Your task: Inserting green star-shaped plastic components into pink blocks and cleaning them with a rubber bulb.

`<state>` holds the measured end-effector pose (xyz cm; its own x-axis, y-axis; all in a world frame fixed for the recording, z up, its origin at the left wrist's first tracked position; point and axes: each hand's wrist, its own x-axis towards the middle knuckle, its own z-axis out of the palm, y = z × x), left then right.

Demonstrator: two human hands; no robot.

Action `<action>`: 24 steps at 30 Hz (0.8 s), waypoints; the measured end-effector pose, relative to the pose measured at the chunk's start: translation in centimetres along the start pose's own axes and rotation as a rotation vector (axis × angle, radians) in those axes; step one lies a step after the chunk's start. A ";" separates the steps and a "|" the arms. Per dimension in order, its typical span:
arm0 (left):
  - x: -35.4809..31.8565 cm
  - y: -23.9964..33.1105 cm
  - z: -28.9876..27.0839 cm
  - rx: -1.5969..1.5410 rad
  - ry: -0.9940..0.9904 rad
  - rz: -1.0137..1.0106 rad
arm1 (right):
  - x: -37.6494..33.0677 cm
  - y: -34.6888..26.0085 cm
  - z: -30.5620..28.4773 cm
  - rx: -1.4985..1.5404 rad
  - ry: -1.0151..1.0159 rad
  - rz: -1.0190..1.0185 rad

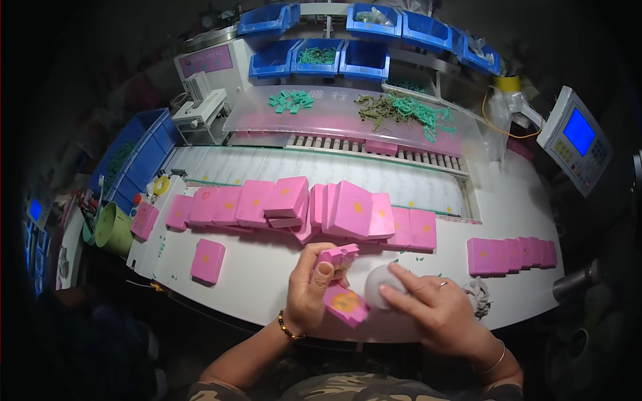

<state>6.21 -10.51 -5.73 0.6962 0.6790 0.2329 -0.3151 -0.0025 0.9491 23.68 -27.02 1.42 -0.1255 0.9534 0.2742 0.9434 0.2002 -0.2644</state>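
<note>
My left hand (306, 294) is closed round a pink mould (346, 304), which is spread apart into two parts with notched edges; an orange-yellow mark shows on the lower part. The inner faces are mostly hidden by my fingers and thumb. Just right of it, my right hand (445, 307) grips a smooth, greyish-white rounded thing (384, 287), whose kind I cannot make out. A small gap separates it from the mould. Beyond both hands, several closed pink moulds (352, 207) lean and overlap in a long row. Tiny green scraps (419, 259) lie on the white tabletop.
One pink mould (208, 260) lies alone at left; several more (488, 257) line up at right. A crumpled grey cloth (478, 297) sits beside my right hand. Behind are a roller track (334, 144), a clear shelf with green pieces (291, 101), blue bins (273, 60) and a control panel (576, 137).
</note>
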 end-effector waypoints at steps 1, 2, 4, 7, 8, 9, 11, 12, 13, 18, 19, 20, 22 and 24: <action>0.1 -0.8 -0.7 0.101 0.016 0.055 | -0.2 0.4 -0.4 -0.040 -0.041 0.037; 0.2 -0.5 -1.0 0.103 0.018 0.059 | -0.5 0.8 -0.8 -0.080 -0.083 0.074; 1.0 -0.1 -0.9 -0.295 0.081 -0.306 | -1.9 2.5 0.0 -0.114 -0.123 0.161; 0.6 0.1 -0.3 -0.367 0.053 -0.347 | -1.8 2.6 0.1 -0.136 -0.103 0.209; 0.4 -0.1 0.0 -0.453 0.016 -0.380 | -1.4 2.5 0.1 -0.133 -0.046 0.191; 0.5 0.9 0.9 -0.324 -0.026 -0.352 | -0.9 2.3 0.1 -0.135 -0.047 0.197; 0.3 0.5 2.2 -0.279 -0.054 -0.291 | 0.2 1.5 0.5 0.129 0.137 0.193; -0.1 0.4 2.5 -0.226 -0.069 -0.221 | 0.8 1.0 1.0 0.133 0.140 0.190; -0.4 -0.4 3.0 -0.146 -0.014 -0.145 | 1.3 0.7 1.7 0.432 0.179 0.249; -1.0 -0.7 3.3 0.159 -0.066 0.186 | 2.1 0.4 5.3 0.950 0.422 0.312; -0.7 -0.7 3.3 0.129 -0.089 0.237 | 2.3 0.3 4.8 0.860 0.472 0.278; -0.7 -0.7 3.1 0.123 -0.099 0.238 | 2.2 0.4 4.5 0.852 0.479 0.285; -0.7 -0.5 2.5 0.096 -0.191 0.106 | 1.7 0.9 3.9 0.782 0.431 0.254; -0.9 0.1 1.6 -0.084 -0.261 -0.083 | 1.4 1.2 3.4 0.824 0.393 0.222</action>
<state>6.63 -12.29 -5.44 0.8611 0.4621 0.2119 -0.2946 0.1140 0.9488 23.55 -24.64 -1.64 0.2857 0.8745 0.3919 0.3998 0.2629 -0.8781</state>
